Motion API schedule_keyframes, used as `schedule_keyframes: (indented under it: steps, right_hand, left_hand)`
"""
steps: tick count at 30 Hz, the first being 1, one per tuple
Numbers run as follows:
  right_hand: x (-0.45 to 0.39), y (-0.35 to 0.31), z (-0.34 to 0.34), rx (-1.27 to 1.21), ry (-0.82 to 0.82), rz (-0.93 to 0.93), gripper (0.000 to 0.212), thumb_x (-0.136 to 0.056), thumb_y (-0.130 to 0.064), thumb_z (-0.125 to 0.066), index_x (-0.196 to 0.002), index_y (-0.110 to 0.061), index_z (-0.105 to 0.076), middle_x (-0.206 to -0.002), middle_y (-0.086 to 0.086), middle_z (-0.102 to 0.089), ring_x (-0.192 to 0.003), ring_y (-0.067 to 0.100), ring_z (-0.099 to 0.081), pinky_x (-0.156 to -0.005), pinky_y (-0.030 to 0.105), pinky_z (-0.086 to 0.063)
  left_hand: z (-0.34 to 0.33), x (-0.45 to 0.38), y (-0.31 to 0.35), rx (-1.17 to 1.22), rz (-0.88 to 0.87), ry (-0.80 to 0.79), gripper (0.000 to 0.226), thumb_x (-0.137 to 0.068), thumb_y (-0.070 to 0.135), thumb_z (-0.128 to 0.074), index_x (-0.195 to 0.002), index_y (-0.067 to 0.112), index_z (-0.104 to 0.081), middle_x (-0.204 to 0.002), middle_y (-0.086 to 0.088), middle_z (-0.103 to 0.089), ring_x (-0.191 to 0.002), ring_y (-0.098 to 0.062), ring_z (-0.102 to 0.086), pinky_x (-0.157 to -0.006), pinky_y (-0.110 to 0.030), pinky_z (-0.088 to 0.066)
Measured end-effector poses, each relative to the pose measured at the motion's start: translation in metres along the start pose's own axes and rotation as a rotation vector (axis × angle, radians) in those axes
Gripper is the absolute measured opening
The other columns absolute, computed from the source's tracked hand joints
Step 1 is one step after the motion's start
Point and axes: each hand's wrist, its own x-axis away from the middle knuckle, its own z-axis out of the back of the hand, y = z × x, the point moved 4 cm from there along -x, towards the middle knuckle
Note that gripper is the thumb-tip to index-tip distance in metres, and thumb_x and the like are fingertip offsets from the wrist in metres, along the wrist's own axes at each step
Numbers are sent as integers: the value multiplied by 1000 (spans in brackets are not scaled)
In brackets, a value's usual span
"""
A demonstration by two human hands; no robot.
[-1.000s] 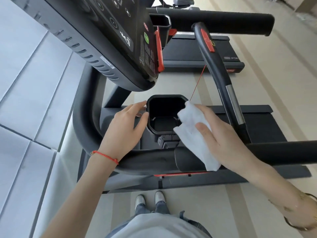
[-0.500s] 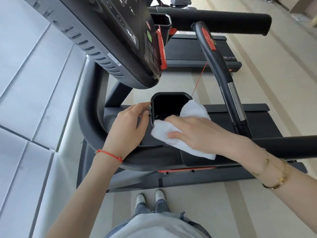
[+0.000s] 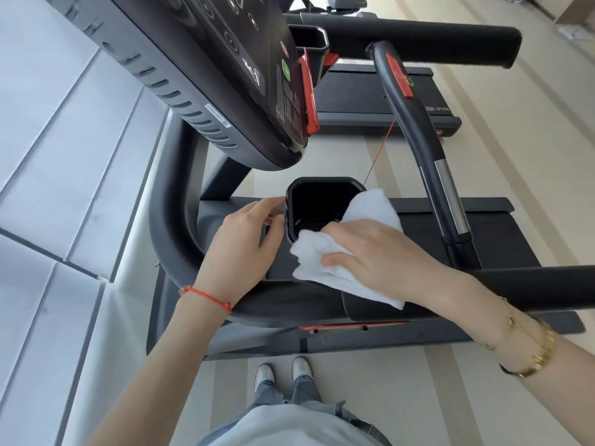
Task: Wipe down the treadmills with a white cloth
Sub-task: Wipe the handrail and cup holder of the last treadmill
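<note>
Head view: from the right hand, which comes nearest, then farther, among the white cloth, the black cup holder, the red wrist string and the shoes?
1. Cloth, under the right hand.
2. Cup holder, just ahead-left.
3. Red string, on the left wrist.
4. Shoes, on the floor below.

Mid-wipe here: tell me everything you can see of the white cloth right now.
The white cloth looks soft and thick, fleecy, folded and crumpled, with no visible stains. It drapes over the near right rim of the black cup holder, one end bunched past the rim, the other trailing toward the handlebar. The right hand presses on it; the left hand stays clear of it.
</note>
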Motion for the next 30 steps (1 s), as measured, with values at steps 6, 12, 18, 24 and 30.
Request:
schedule_keyframes:
  steps: [6, 12, 18, 24, 30]
  right_hand:
    - [21, 25, 0, -235, 133, -140, 49, -101, -35, -42, -147, -30, -27, -159, -22, -3, -145, -5, 7, -113, 31, -13]
    - [-14, 40, -7, -369, 159, -308, 62, -103, -33, -34, -153, -24, 2, -161, -12, 12, -144, 12, -16, -103, 21, -18]
    - [-48, 60, 9, -335, 108, -295, 57, -101, -24, -46, -150, -20, -18, -153, 2, -29, -133, 21, -37, -96, 25, -27]
    - [-39, 61, 8, -391, 57, -206, 63, -99, -20, -49, -150, -18, -13, -154, 0, -25, -134, 16, -31, -104, 25, -25]
    - [-92, 57, 29, -11, -116, -24, 32, -99, -31, -49, -129, -19, -45, -103, 2, -60, -98, 28, -54, -82, 42, -43]
  left_hand:
    - [-1, 0, 4, -40, 21, 0, 37, -98, 29, -48, -133, 23, -55, -115, 10, -67, -104, -7, -62, -89, -37, -52]
    - [-6, -5, 9, -81, 59, 0, 49, -95, 43, -51, -138, 20, -51, -120, 7, -65, -107, -10, -62, -91, -32, -52]
    - [-12, -8, 10, -99, 98, 34, 51, -95, 40, -53, -141, 18, -49, -121, 4, -65, -109, -11, -61, -91, -33, -52]
    - [-15, -10, 9, -111, 102, 29, 53, -94, 41, -52, -141, 16, -50, -118, 0, -66, -106, -15, -62, -89, -31, -52]
    - [-14, -10, 11, -119, 69, 44, 47, -94, 41, -51, -134, 17, -55, -103, 1, -68, -91, -16, -64, -81, -35, -56]
